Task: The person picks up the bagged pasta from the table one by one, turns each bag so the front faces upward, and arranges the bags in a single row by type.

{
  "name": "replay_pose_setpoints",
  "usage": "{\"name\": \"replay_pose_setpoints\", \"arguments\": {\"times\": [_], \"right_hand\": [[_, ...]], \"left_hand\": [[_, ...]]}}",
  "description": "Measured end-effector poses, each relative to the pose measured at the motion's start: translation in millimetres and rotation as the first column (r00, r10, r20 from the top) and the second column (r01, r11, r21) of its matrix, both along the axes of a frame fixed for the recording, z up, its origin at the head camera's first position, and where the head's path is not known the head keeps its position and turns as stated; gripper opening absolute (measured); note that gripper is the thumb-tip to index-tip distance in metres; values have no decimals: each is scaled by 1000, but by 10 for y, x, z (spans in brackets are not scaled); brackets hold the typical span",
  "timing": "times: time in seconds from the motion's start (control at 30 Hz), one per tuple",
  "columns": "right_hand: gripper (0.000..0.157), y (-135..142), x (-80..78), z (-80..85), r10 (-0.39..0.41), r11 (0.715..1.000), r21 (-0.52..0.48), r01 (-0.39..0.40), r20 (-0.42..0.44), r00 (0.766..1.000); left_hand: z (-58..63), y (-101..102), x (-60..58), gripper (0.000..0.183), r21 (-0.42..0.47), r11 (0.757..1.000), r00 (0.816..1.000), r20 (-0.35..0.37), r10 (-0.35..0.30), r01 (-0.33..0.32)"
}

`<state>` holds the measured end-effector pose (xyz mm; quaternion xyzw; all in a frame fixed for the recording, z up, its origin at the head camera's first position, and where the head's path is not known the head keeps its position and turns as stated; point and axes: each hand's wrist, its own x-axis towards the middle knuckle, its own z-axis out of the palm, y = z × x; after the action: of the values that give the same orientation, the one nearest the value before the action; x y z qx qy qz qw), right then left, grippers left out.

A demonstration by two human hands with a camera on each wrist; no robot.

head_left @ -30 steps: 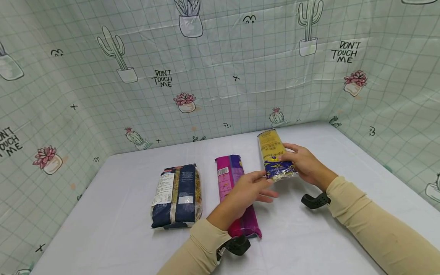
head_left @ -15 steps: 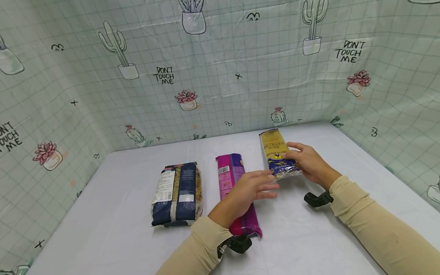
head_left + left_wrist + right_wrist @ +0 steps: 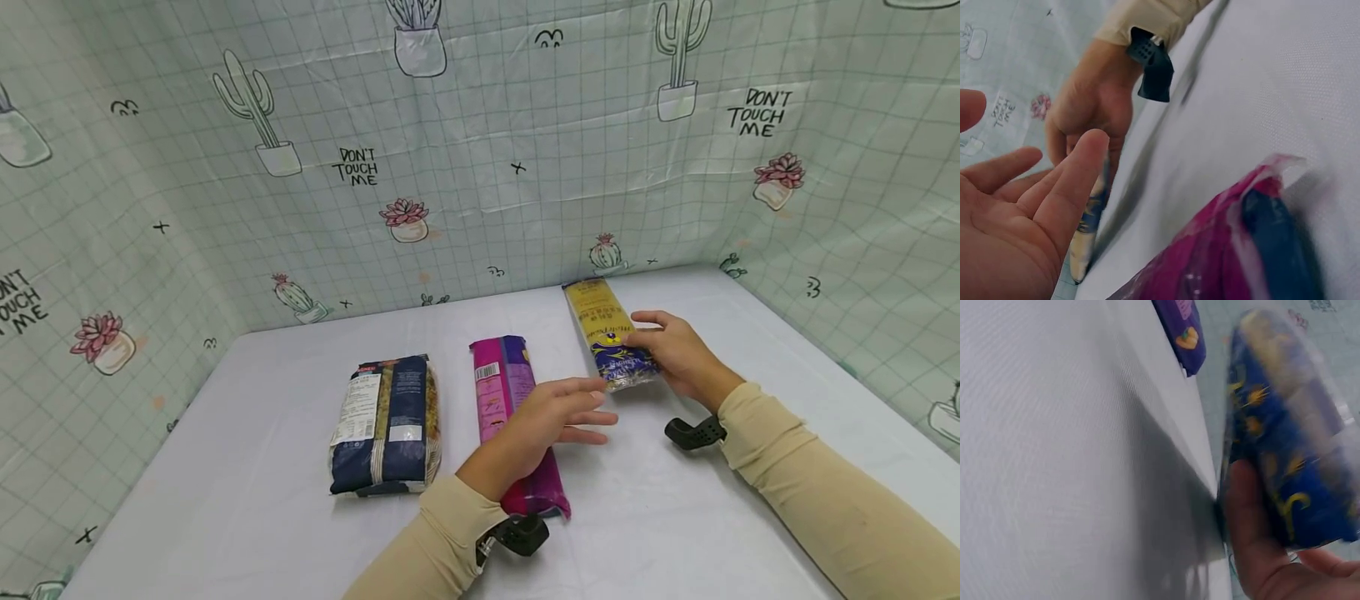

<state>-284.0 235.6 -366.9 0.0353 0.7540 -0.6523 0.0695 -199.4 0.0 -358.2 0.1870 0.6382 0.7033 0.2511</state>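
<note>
My right hand [image 3: 678, 354] grips a yellow and blue spaghetti packet [image 3: 600, 321] by its right side near the front end. In the right wrist view the thumb lies along one face of the packet [image 3: 1285, 437] and fingers show behind it. My left hand [image 3: 551, 417] holds nothing; its fingers are spread and extended, with the fingertips close to the packet's front corner. Under the left hand and wrist lies a long magenta and purple packet [image 3: 491, 387], partly hidden by them. The left wrist view shows one end of this magenta packet [image 3: 1210, 250] below the hand.
A dark blue pasta bag [image 3: 386, 425] with a white label lies left of the magenta packet on the white tablecloth [image 3: 247, 467]. A patterned cloth backdrop [image 3: 465, 125] rises behind and at both sides. Each wrist carries a black device [image 3: 693, 433].
My left fingers have let go of the spaghetti packet's front corner and spread apart. The right hand has shifted slightly right with the packet, whose front end has swung right.
</note>
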Motion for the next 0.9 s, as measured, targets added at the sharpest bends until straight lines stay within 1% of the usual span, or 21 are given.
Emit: {"name": "replay_pose_setpoints", "arguments": {"times": [0.13,0.27,0.5,0.6,0.73,0.8,0.9], "right_hand": [[67,14,6,-6,10,998,69,-13,37,999],[61,16,15,18,7,993,117,-15,63,998],[55,18,29,63,-14,987,162,2,73,997],[54,12,34,75,-31,982,187,23,44,999],[51,10,39,95,-58,976,206,65,-39,998],[50,12,43,113,-58,978,196,69,-60,997],[50,13,49,141,-40,986,159,51,-70,997]], "left_hand": [[31,-7,-6,44,-38,999,1000,-9,-23,22],[59,-7,-8,41,-51,998,999,-26,-36,35],[73,-27,-8,34,-84,996,998,-61,-11,6],[65,-34,-21,32,-87,996,998,-70,5,-11],[62,-52,-36,32,-83,996,996,-87,36,-43],[64,-69,-41,30,-83,995,994,-94,51,-59],[68,-108,-44,27,-79,993,992,-98,80,-88]]}}
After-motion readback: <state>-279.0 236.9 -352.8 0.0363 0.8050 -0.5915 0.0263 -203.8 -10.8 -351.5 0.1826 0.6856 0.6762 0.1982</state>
